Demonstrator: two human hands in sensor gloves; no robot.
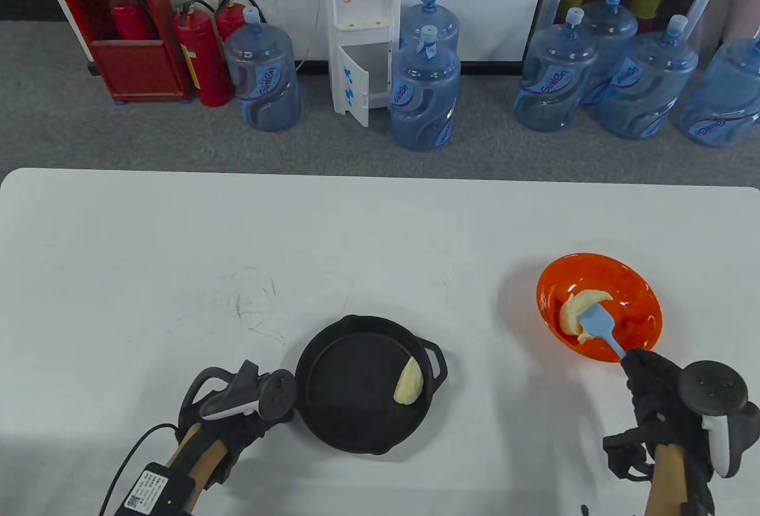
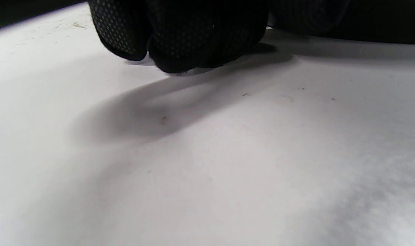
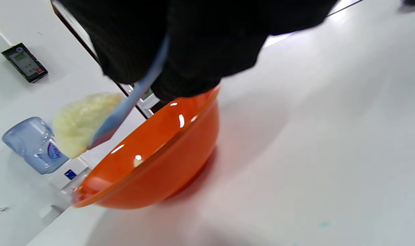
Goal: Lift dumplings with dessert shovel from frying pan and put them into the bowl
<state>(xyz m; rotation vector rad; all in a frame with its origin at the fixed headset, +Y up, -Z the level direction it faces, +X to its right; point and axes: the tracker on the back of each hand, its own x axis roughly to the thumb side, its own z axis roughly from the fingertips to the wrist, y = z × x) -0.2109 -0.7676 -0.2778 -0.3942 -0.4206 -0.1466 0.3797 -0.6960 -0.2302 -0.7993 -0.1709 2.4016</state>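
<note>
The right hand (image 1: 653,388), in a black sensor glove, has its fingers curled round the handle of a light-blue silicone dessert shovel (image 1: 599,321), whose blade reaches over the glossy orange plastic bowl (image 1: 644,296) at the right of the white table (image 1: 178,255). A pale, crescent-shaped dumpling (image 1: 575,309) lies against the blade above the bowl's inside — in the right wrist view the dumpling (image 3: 78,123) sits on the far side of the tilted blade (image 3: 123,114), above the orange rim (image 3: 152,153). Whether it touches the bowl cannot be told.

A second pale dumpling (image 1: 409,382) lies inside the round black cast-iron frying pan (image 1: 338,385), near its right wall, close to the small helper handle. The left hand (image 1: 237,421) rests at the pan's left edge — its fingers are hidden under the tracker in the table view. In the left wrist view its gloved fingers (image 2: 180,37) are curled, knuckles down on the table top, but what they hold, if anything, cannot be told.

Beyond the table, blue water bottles (image 1: 424,91) stand on the grey floor.
</note>
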